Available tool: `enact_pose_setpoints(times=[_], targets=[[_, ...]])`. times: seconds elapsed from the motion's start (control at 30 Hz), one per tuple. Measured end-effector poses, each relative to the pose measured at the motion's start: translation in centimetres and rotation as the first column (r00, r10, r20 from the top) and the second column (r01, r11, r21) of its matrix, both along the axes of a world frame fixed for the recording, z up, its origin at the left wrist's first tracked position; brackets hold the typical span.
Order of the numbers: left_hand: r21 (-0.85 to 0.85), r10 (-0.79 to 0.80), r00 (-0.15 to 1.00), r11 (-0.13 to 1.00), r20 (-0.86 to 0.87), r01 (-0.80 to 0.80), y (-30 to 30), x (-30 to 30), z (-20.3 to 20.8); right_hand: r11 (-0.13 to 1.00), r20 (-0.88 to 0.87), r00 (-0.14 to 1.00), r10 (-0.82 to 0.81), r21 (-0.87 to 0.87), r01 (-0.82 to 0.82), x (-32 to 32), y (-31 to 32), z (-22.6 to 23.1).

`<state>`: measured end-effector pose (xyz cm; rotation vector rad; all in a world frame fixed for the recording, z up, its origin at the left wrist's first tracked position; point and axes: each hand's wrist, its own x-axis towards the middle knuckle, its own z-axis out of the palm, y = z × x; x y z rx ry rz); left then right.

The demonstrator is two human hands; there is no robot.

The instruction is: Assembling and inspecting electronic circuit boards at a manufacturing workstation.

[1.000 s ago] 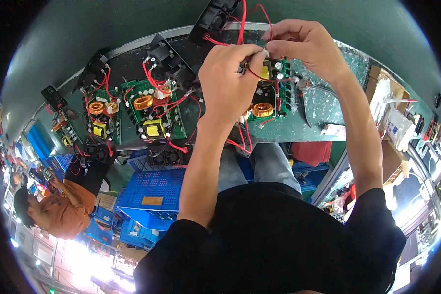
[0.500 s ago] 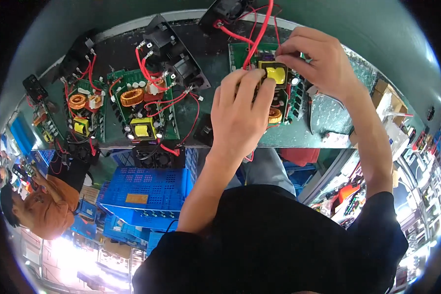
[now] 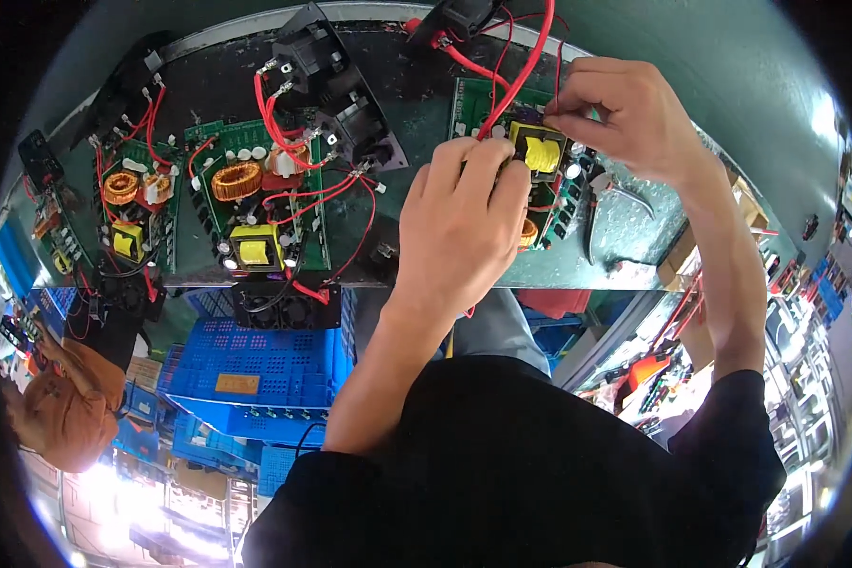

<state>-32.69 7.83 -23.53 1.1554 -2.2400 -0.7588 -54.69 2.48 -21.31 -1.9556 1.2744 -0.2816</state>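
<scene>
On the bench in front of me lies a green circuit board (image 3: pixel 467 102) with a yellow-wrapped transformer (image 3: pixel 541 154) on it. My left hand (image 3: pixel 464 213) is bent over the board's left and middle part, its fingers curled down beside the transformer. The fingertips are hidden, so what they grip does not show. A thick red cable (image 3: pixel 516 87) runs down to these fingers from above. At the board's upper right corner, my right hand (image 3: pixel 625 118) is closed in a pinch on a thin red wire (image 3: pixel 558 71). That wire loops up toward a black fan housing (image 3: pixel 469 14).
Cutting pliers (image 3: pixel 594 218) lie right of the board. Leftward stand similar boards, one with a copper-wound coil (image 3: pixel 237 180) and a black socket panel (image 3: pixel 336 90). Blue crates (image 3: pixel 256 360) sit below the bench's front edge. Another person (image 3: pixel 76 407) is at the lower left.
The view has shifted a little, so the boards at the left appear further left. Both hands keep their places at the board, the right still pinching the thin red wire.
</scene>
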Motion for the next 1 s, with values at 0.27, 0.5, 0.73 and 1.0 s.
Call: enact_pose_setpoints(times=[0.27, 0.5, 0.73, 1.0], targets=[[0.093, 0.046, 0.999, 0.995, -0.023, -0.044, -0.2, -0.4, -0.4, 0.963, -0.135, 0.991, 0.011, 0.270, 0.026, 0.9, -2.1, 1.0], [0.096, 0.057, 0.995, 0.994, -0.083, -0.049, -0.4, -0.3, -0.6, 0.968, -0.178, 0.971, 0.162, 0.221, -0.121, 1.1, -1.9, 1.7], [0.064, 0.021, 0.997, 0.998, -0.077, -0.016, -0.5, -0.2, -0.9, 0.965, -0.184, 0.977, 0.105, 0.255, -0.056, 1.2, -1.7, 1.6], [0.050, 0.035, 0.995, 0.998, -0.090, -0.030, -0.5, -0.4, -1.1, 0.995, -0.168, 0.981, 0.095, 0.044, -0.089, 0.4, -0.4, 0.8]])
